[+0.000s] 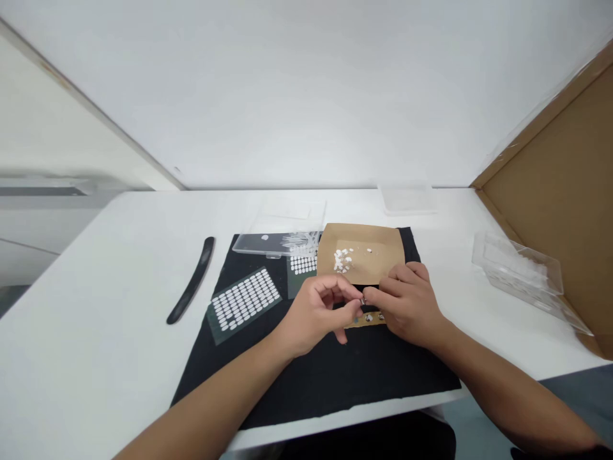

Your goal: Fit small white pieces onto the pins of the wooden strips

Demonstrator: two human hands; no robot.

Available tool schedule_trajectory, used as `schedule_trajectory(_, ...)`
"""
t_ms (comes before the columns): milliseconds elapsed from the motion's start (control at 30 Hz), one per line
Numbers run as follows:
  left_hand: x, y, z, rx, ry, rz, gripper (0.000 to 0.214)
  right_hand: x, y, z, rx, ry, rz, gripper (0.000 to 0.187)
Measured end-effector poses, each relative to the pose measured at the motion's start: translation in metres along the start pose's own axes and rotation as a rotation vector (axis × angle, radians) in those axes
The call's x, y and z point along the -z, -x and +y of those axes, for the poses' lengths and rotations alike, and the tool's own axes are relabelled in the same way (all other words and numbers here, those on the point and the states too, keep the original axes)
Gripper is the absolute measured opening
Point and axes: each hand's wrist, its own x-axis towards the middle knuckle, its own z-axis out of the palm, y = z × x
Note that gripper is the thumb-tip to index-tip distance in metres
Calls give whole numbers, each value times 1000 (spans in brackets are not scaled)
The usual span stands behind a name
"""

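My left hand (pixel 325 310) is closed in a pinch, thumb against forefinger, on a tiny dark, shiny piece (pixel 363 300) too small to name. From the other side my right hand (pixel 409 300) meets it, its fingers curled and its thumb and forefinger tips at the same piece. Just below the fingertips lies a tan strip (pixel 354 324) with several small shiny round pieces (pixel 368 317) on it, partly hidden by both hands. Behind the hands stands a brown paper tray (pixel 383 262) holding a scatter of small white bits (pixel 341 259).
A black cloth (pixel 306 390) lies beneath everything. On it are a sheet of white oval stickers (pixel 246 297) and a clear plastic case (pixel 258 244) with thin white strips. A dark curved file (pixel 191 281) lies left; clear boxes (pixel 517 265) stand right, beside a cardboard panel (pixel 560 191).
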Motion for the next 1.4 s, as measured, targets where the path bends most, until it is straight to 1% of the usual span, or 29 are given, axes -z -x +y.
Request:
schedule_trajectory(133, -1, -1, -1, 20, 22, 2, 31, 1, 1, 0, 36, 59, 0, 25)
schedule_trajectory(200, -2, -1, -1, 36, 32, 11, 33, 2, 1, 0, 49, 84, 2, 24)
schedule_trajectory(367, -3, 0, 3, 69, 59, -5, 36, 5, 0, -2, 40, 94, 3, 22)
schedule_trajectory(567, -1, 0, 3, 43, 61, -43, 32, 8, -1, -2, 32, 57, 29, 21)
schedule_trajectory(800, 2, 0, -3, 31, 66, -38, 29, 8, -1, -2, 21, 7, 34, 24)
schedule_trajectory(1033, 5, -1, -1, 68, 103, -80, 34, 8, -1, -1, -27, -96, 43, 21)
schedule_trajectory(1133, 4, -1, -1, 64, 93, -76, 35, 8, -2, 0, -33, -123, 49, 20)
schedule_trajectory(1233, 3, -2, -1, 57, 57, -48, 35, 7, -1, 1, -23, -101, 29, 21)
schedule_trajectory(1400, 2, -2, -2, 31, -4, -31, 34, 7, 1, 4, 36, 34, 30, 23)
